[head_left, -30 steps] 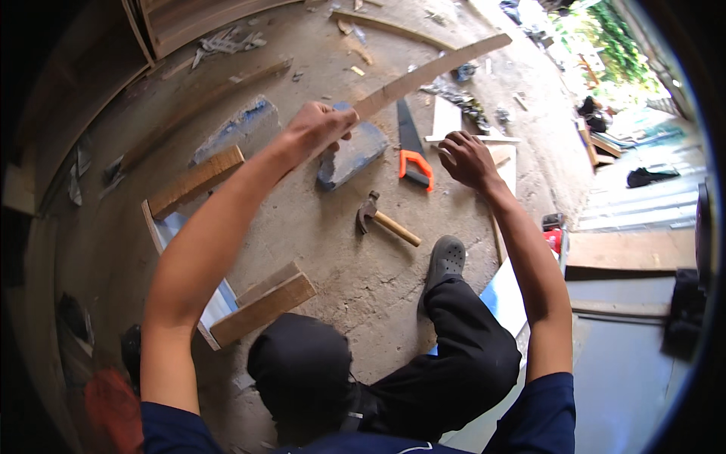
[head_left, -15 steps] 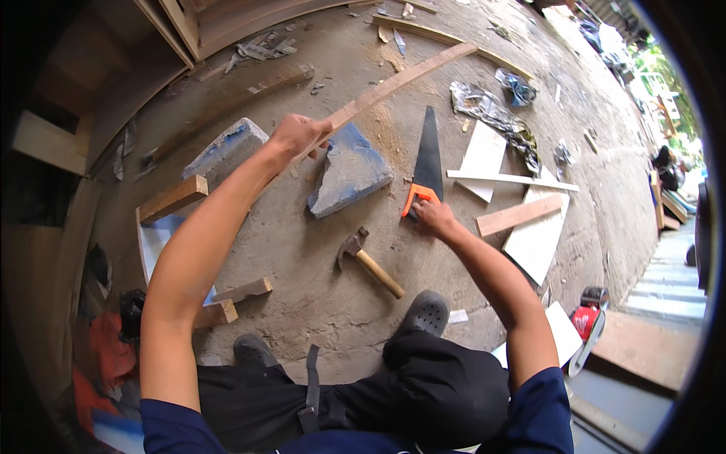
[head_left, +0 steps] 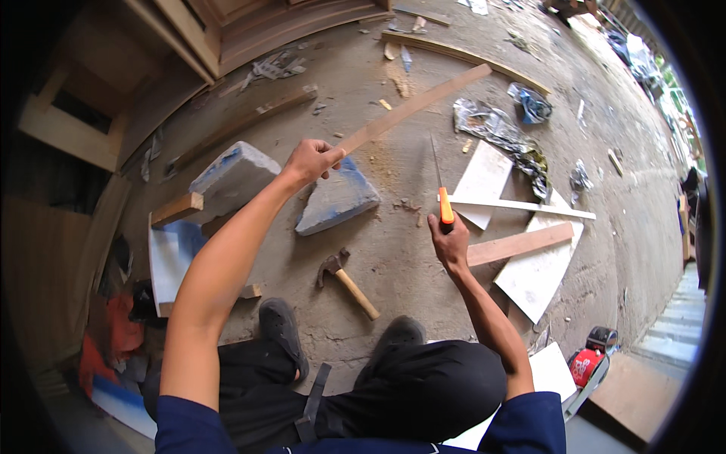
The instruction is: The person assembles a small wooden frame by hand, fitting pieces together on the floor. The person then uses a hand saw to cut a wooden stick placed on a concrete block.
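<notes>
Holding saw (head_left: 445, 204) clear of wooden strip (head_left: 412, 110)

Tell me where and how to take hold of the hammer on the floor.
The hammer is probably best gripped by its slim wooden handle, from above and the person's right: that end slants bare toward the right shoe, with the metal head farther away. The right hand holds the saw, so it would need freeing first.

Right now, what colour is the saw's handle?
The saw's handle is orange and black, seen best in the head view.
</notes>
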A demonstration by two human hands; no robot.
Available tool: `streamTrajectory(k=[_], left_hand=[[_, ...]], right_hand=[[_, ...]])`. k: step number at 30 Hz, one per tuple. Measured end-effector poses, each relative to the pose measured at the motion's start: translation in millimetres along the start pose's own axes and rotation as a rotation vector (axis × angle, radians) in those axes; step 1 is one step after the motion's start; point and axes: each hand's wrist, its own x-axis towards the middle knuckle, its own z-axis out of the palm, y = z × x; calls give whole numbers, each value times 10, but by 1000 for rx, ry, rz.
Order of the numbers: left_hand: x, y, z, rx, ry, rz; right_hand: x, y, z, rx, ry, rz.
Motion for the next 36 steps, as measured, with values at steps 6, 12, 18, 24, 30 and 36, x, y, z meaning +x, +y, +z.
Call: streamTrajectory(k=[6,12,18,24,30,36], left_hand=[[507,-253,470,20,-42,-51],[762,-233,629,-4,-69,-47],[831,-138,399,24,-119,2],[804,-283,293,-17,-181,92],[754,-597,19,36,-210,155],[725,-638,22,70,-231,145]], right_hand=[[-168,-28,-827,123,9,107],[-148,-714,-1087,63,40,-75],[-11,-1370,-651,66,-59,-196],[-18,-1084,289,263,-110,-59],[-158,-1021,840,374,-124,-36],[-113,-970,999,367,-114,-58]])
